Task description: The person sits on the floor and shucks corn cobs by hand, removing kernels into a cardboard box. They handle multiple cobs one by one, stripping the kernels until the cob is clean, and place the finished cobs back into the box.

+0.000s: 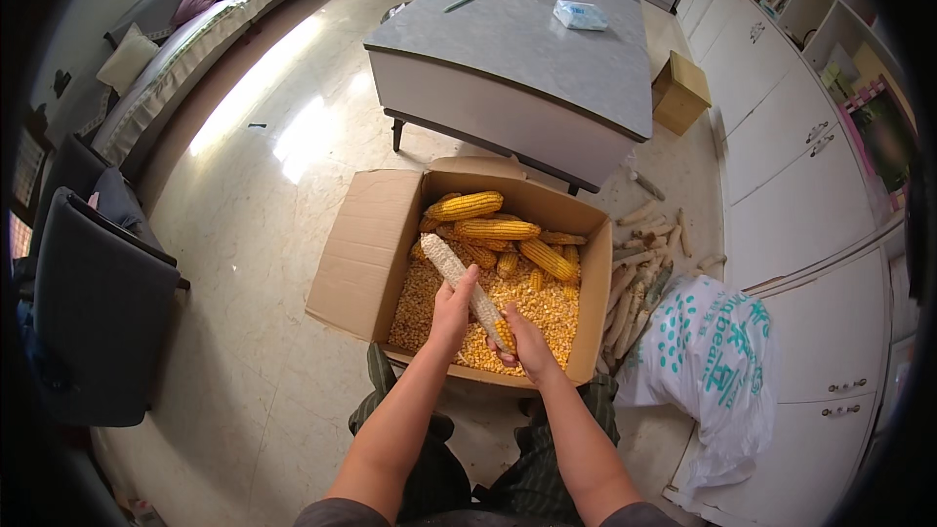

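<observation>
Both my hands grip one corn cob (450, 267), held slantwise over an open cardboard box (364, 238). Most of the cob is bare and whitish; a patch of yellow kernels is left at its near end. My left hand (452, 311) is closed around its middle, thumb along the top. My right hand (525, 344) holds the near end, with the thumb by the kernels. Loose corn kernels (432, 307) cover the bottom of the box. Several whole yellow ears of corn (498, 229) are piled at its far side.
Stripped cobs (637, 285) lie heaped on the floor right of the box, against a white plastic bag (703, 351) with green print. Beyond stands a grey-topped table (505, 36). White cabinets (790, 183) line the right side, and a dark chair (102, 307) stands left.
</observation>
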Demonstrator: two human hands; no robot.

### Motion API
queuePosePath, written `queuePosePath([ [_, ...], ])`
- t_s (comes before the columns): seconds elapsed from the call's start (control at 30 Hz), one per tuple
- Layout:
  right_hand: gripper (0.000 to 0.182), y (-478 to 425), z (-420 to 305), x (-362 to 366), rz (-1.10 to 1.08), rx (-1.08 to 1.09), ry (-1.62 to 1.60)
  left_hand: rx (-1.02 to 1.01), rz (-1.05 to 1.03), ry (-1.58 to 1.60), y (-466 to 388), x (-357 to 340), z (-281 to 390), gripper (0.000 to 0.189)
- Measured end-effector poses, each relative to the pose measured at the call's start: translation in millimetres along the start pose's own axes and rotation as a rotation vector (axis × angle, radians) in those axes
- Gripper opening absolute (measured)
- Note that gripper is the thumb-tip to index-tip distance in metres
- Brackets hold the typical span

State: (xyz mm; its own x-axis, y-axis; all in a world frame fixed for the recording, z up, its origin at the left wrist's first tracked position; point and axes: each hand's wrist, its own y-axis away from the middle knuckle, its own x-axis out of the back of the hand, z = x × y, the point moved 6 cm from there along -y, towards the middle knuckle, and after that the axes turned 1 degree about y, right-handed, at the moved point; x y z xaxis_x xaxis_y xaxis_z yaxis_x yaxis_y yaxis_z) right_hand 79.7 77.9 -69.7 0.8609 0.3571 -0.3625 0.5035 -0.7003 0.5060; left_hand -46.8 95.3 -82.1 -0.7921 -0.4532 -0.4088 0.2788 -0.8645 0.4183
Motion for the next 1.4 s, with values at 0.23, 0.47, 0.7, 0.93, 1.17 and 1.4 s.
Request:
queuePosePath([
  [0.23,0.032,-3.1,5.8,-6.3,0.031,0.169,0.084,-0.086,0.06,0.019,-2.8,3.4,-3.9,0.025],
  [0.47,0.036,-2.6,15.0,-0.7,0.026,0.061,-0.061,-0.142,0.096,0.011,1.4,-0.4,1.2,0.026],
  [0.7,0.041,1.1,7.6,-9.4,-0.04,0.1,0.041,-0.08,0.163,0.07,-5.8,14.3,-1.9,0.031],
  [0.93,0.036,-3.9,12.6,0.8,0.181,0.317,0.289,-0.161,0.146,0.009,-1.7,8.4,1.0,0.026],
  [1.17,0.051,-1.0,10.1,-0.6,0.003,0.026,-0.019,-0.154,0.196,0.052,-3.1,14.2,-0.5,0.028],
  [1.4,0.047,-3.7,7.0,-6.2,0.167,0.393,0.307,-0.016,0.304,0.109,-13.8,31.5,-20.1,0.035],
])
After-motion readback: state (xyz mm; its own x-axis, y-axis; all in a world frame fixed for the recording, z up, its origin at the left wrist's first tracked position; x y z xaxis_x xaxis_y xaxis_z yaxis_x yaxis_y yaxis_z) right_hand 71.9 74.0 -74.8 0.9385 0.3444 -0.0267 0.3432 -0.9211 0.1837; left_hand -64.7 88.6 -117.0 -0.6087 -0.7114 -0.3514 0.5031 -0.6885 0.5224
